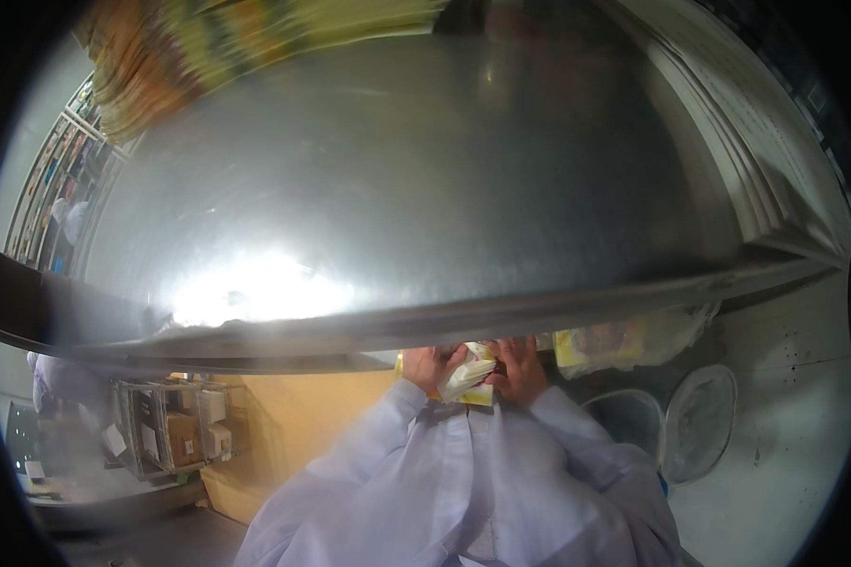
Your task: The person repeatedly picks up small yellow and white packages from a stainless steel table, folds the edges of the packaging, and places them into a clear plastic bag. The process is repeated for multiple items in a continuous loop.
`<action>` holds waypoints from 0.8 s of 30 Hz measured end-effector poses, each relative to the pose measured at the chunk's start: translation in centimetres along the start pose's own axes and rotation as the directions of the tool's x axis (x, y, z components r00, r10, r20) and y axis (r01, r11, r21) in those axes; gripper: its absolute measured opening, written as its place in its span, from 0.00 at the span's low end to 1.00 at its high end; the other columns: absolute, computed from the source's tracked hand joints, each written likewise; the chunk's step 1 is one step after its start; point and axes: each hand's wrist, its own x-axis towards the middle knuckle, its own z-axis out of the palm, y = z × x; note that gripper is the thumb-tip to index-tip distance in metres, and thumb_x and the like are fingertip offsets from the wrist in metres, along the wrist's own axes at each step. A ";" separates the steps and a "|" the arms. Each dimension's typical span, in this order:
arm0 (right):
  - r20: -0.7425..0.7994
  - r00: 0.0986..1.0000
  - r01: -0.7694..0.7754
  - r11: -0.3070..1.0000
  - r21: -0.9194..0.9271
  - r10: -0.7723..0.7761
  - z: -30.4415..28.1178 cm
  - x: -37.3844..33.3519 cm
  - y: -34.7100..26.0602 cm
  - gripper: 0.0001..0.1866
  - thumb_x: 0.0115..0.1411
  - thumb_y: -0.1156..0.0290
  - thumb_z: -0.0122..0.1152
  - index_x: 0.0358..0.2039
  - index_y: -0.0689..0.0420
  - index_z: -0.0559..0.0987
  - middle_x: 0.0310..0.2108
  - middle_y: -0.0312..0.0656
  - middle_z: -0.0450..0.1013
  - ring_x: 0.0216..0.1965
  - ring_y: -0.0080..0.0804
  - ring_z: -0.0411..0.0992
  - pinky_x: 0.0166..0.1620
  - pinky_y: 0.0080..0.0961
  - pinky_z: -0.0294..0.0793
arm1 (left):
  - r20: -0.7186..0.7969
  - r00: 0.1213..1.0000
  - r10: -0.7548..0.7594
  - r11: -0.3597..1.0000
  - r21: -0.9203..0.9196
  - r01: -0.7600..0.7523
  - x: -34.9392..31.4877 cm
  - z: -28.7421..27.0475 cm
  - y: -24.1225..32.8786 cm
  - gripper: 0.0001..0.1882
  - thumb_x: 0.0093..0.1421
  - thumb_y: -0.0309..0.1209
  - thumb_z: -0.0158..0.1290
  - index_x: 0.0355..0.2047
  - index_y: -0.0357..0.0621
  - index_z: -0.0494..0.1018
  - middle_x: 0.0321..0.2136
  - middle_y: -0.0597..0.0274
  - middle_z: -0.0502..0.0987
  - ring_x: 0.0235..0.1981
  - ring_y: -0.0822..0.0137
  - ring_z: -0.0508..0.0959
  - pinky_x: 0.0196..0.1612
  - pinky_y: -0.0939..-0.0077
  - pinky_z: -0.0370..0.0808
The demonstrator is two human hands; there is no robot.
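Just under the front edge of a steel shelf, my two hands meet around a white and yellow packet or small bundle of packaging [465, 376]; its exact kind is too small to make out. My left hand [430, 368] grips it from the left, fingers curled. On its other side my right hand [521, 369] is closed over the bundle, with the thumb toward its middle. More yellow packaging shows below and beside the fingers. The shelf edge comes close to the fingertips, and part of what lies beneath is hidden.
The steel shelf [397, 189] spans the view above my hands. Yellow packaging [255, 24] is stacked at its far left, white flat sheets or cartons [775, 151] at right. A clear bag with yellow packs [600, 346] lies right of my hands. A cart with boxes [175, 430] stands left.
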 end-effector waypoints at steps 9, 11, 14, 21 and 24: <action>-0.050 0.998 0.030 0.998 0.056 -0.028 -0.1 -0.2 0.3 0.44 0.61 0.37 0.36 0.65 0.63 0.52 0.64 0.52 0.54 0.65 0.50 0.52 0.65 0.60 0.37 | -0.023 0.999 0.030 1.000 -0.008 -0.030 0.0 0.1 0.2 0.17 0.45 0.36 0.61 0.38 0.54 0.76 0.38 0.65 0.78 0.43 0.59 0.73 0.49 0.63 0.64; -0.069 0.997 0.024 1.000 0.008 -0.023 0.0 -0.1 0.8 0.46 0.61 0.37 0.36 0.65 0.65 0.51 0.64 0.51 0.54 0.65 0.50 0.52 0.65 0.60 0.38 | -0.016 0.998 0.066 0.998 -0.006 -0.066 0.1 0.3 -0.2 0.17 0.45 0.36 0.61 0.38 0.54 0.76 0.38 0.66 0.78 0.43 0.58 0.73 0.50 0.63 0.64; -0.020 0.993 -0.115 0.993 -0.034 0.115 -0.5 0.0 1.6 0.46 0.61 0.36 0.35 0.65 0.64 0.51 0.64 0.49 0.55 0.65 0.49 0.51 0.65 0.60 0.37 | -0.046 0.998 0.039 0.999 -0.024 -0.040 0.1 0.5 0.1 0.16 0.44 0.35 0.61 0.37 0.54 0.77 0.38 0.67 0.78 0.43 0.58 0.73 0.50 0.62 0.63; 0.021 0.999 0.034 0.999 0.011 -0.034 -0.4 0.1 -0.4 0.41 0.63 0.38 0.31 0.63 0.59 0.59 0.63 0.48 0.56 0.65 0.47 0.51 0.65 0.60 0.37 | -0.015 0.999 0.041 0.997 -0.057 -0.042 0.0 0.3 0.0 0.15 0.44 0.34 0.60 0.36 0.54 0.77 0.39 0.66 0.77 0.44 0.57 0.72 0.51 0.61 0.63; -0.015 0.999 -0.052 0.998 0.026 0.053 -1.6 0.6 -0.6 0.39 0.64 0.39 0.30 0.62 0.59 0.61 0.62 0.47 0.57 0.63 0.45 0.54 0.65 0.59 0.37 | -0.050 0.994 0.095 0.994 -0.041 -0.097 0.1 -0.1 0.4 0.15 0.45 0.34 0.61 0.36 0.53 0.77 0.37 0.64 0.77 0.42 0.56 0.73 0.48 0.60 0.65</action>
